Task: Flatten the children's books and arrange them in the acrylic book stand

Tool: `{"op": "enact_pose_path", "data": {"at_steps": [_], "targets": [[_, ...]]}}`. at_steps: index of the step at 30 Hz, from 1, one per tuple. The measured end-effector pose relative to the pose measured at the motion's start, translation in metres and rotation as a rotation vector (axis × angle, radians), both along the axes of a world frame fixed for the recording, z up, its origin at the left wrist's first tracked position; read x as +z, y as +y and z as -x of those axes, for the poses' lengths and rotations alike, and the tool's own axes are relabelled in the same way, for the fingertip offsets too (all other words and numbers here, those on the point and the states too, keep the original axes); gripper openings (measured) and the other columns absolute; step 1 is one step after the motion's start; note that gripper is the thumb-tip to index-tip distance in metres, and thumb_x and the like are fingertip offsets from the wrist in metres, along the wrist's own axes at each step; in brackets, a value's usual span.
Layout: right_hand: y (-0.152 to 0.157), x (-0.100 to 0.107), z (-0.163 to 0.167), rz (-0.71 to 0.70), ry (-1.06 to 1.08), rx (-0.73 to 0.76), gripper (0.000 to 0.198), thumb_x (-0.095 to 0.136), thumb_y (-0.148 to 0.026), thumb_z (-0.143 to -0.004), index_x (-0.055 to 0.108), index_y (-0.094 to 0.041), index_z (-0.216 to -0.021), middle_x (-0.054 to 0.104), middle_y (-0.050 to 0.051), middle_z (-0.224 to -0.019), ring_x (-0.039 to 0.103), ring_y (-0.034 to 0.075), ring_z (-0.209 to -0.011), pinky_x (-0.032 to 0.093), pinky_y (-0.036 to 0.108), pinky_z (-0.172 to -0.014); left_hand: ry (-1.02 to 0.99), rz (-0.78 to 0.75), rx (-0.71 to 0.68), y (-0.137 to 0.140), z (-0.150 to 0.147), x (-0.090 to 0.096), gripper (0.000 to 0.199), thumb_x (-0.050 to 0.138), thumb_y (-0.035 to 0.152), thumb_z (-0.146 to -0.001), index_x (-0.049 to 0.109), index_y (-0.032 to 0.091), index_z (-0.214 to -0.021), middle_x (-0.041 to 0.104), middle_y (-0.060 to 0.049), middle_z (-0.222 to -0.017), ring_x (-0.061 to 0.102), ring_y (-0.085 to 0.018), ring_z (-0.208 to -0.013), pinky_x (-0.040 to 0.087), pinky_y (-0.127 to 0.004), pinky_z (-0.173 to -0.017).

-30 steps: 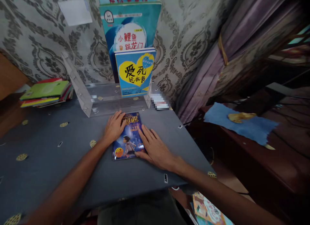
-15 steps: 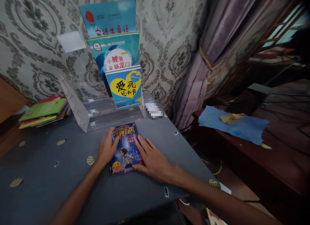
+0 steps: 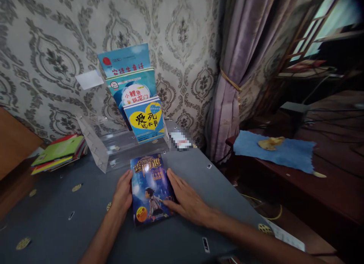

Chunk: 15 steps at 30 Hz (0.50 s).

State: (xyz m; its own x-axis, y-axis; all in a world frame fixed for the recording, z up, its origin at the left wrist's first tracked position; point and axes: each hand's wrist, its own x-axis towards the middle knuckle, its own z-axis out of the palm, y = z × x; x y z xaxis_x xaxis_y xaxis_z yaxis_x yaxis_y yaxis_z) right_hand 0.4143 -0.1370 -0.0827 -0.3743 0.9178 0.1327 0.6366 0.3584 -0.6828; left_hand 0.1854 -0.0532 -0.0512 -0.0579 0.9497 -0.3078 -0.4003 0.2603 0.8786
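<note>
The left hand (image 3: pixel 123 192) has slid off the cover of the blue book (image 3: pixel 149 188) to its nine o'clock edge, baring the title.

Has a wall (image 3: pixel 159 25) patterned in grey scrollwork, a mauve curtain (image 3: pixel 244 40) tied back, a grey-blue table (image 3: pixel 93 222) below; looks dim, despite a pale window (image 3: pixel 342 13) at upper right.

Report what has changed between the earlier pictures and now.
The left hand has moved off the cover to the left edge of the dark blue book, which now looks slightly raised, held between both hands. The right hand stays at the right edge, thumb on top. The standing books and clear stand stayed put.
</note>
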Motion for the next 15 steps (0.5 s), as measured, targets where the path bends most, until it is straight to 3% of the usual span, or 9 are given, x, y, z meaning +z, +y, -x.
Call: {"op": "enact_pose_path", "data": {"at_steps": [3,8,12,15], "targets": [[0.009,-0.006,-0.001,0.048,0.236,-0.061,0.088,0.054,-0.052,-0.096,0.010,-0.016,-0.163,0.021,0.020,-0.166,0.022,0.034,-0.153,0.025,0.057,-0.123,-0.048,-0.084,0.023,-0.003,-0.005,0.009,0.025,0.083,0.027,-0.068,0.072,0.014,-0.087,0.077,-0.005,-0.082,0.071,-0.017,-0.069,0.059,-0.027,-0.067],[0.032,0.015,0.012,0.110,0.674,0.076,0.060,0.056,-0.033,-0.094,0.037,-0.020,-0.151,0.063,0.014,-0.136,0.063,0.029,-0.122,0.051,0.049,-0.104,0.054,-0.279,0.121,0.001,-0.010,0.024,0.036,0.079,0.045,-0.073,0.070,0.018,-0.093,0.076,-0.003,-0.089,0.071,-0.016,-0.081,0.059,-0.028,-0.078],[0.045,0.041,0.022,-0.061,0.600,-0.009,0.040,0.052,-0.020,-0.090,0.050,-0.021,-0.130,0.069,0.010,-0.118,0.066,0.025,-0.109,0.053,0.044,-0.097,0.347,-0.539,0.228,0.006,-0.009,0.039,0.049,0.052,0.063,-0.091,0.068,0.020,-0.107,0.074,-0.005,-0.099,0.069,-0.020,-0.102,0.056,-0.033,-0.090],[0.046,0.045,0.026,-0.186,0.441,-0.101,0.031,0.049,-0.018,-0.090,0.051,-0.022,-0.121,0.067,0.008,-0.110,0.064,0.025,-0.102,0.053,0.042,-0.091,0.540,-0.641,0.286,0.005,-0.003,0.040,0.062,0.036,0.067,-0.096,0.067,0.018,-0.115,0.073,-0.009,-0.105,0.065,-0.023,-0.109,0.054,-0.034,-0.093]]}}
